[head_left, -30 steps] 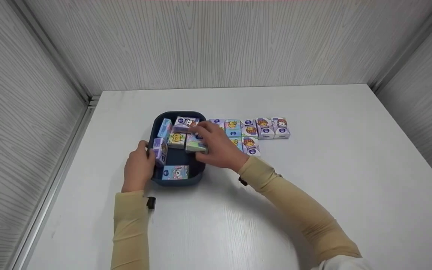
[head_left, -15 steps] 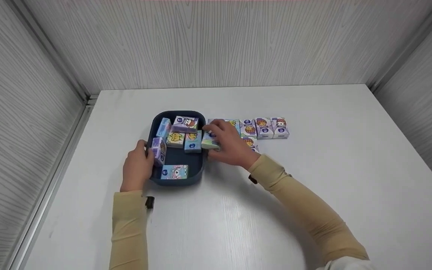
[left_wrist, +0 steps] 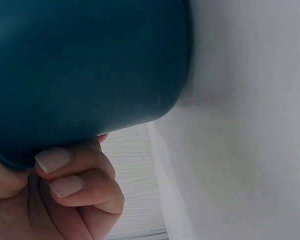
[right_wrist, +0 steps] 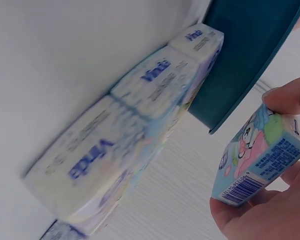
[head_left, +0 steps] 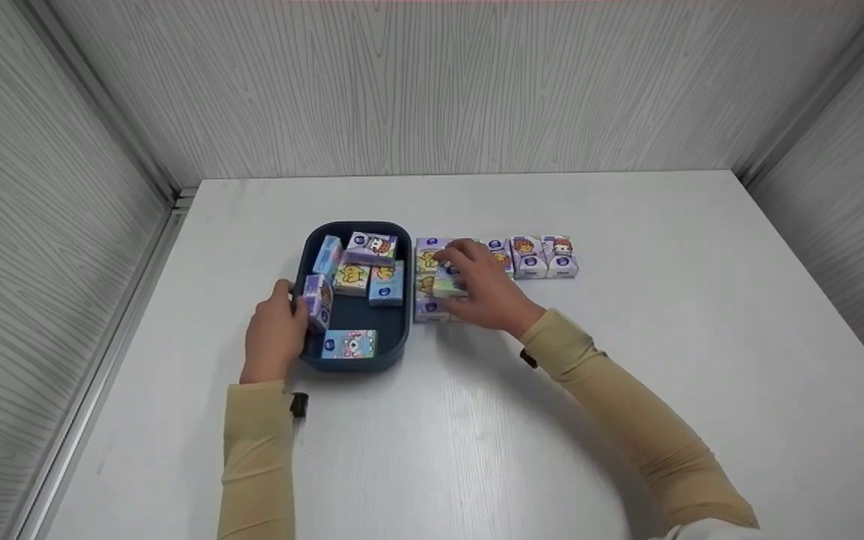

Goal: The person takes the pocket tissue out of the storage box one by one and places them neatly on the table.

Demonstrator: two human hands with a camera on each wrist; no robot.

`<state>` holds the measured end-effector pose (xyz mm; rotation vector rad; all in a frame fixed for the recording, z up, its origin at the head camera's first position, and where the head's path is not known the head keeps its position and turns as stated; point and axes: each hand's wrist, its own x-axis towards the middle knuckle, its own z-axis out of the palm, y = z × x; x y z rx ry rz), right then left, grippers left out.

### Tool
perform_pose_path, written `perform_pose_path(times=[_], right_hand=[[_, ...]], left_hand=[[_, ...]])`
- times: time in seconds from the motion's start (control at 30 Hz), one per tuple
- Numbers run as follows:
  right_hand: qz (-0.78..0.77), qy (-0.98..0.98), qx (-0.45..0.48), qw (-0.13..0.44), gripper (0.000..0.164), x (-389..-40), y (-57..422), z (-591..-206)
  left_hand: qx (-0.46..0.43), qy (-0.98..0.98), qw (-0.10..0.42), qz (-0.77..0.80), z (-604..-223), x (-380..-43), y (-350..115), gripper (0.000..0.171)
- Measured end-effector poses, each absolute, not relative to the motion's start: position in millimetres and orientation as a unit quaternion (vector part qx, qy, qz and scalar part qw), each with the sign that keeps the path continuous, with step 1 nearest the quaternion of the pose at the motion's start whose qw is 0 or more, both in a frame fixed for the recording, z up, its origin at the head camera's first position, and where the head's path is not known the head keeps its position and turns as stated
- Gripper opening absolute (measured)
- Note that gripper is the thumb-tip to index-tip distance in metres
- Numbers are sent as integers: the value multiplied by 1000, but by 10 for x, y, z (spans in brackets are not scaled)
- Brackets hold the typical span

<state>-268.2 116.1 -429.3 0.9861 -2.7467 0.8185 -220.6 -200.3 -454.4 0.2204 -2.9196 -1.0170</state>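
Observation:
A dark blue plastic bin (head_left: 353, 315) stands on the table with several small tissue packs inside, one of them a blue pack (head_left: 349, 344) near its front end. My left hand (head_left: 274, 334) grips the bin's left rim; in the left wrist view its fingers curl against the outer wall. Between thumb and fingers, my right hand (head_left: 488, 292) pinches a tissue pack (right_wrist: 257, 150) with a cartoon print and a barcode. That pack is held above the rows of tissue packs (right_wrist: 155, 82) to the right of the bin, partly hidden by the hand in the head view.
Two purple tissue packs (head_left: 544, 256) end the back row at the right. The white table (head_left: 432, 450) extends in front and to the right. A wood-grain panel (head_left: 432, 90) rises behind the table, with others at both sides.
My right hand has lifted a tissue pack out of the bin and carried it right, over the rows of packs. My left hand stays on the bin's rim.

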Motion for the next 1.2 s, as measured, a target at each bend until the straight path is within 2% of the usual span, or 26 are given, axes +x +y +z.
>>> perform_pose_path(times=[0.37, 0.67, 0.97, 1.2], right_hand=[[271, -910, 310, 56, 55, -2715, 1445, -4393], [272, -924, 268, 31, 54, -2705, 1673, -4403], [281, -917, 279, 49, 49, -2708, 1907, -4405], [287, -923, 252, 34, 52, -2668, 2093, -4448]], left_hand=[[76, -941, 10, -329, -4543, -2221, -2000, 39], [76, -941, 11, -329, -4549, -2222, -2014, 39], [75, -943, 18, -325, -4539, -2209, -2006, 38], [77, -943, 14, -324, -4534, -2209, -2005, 37]])
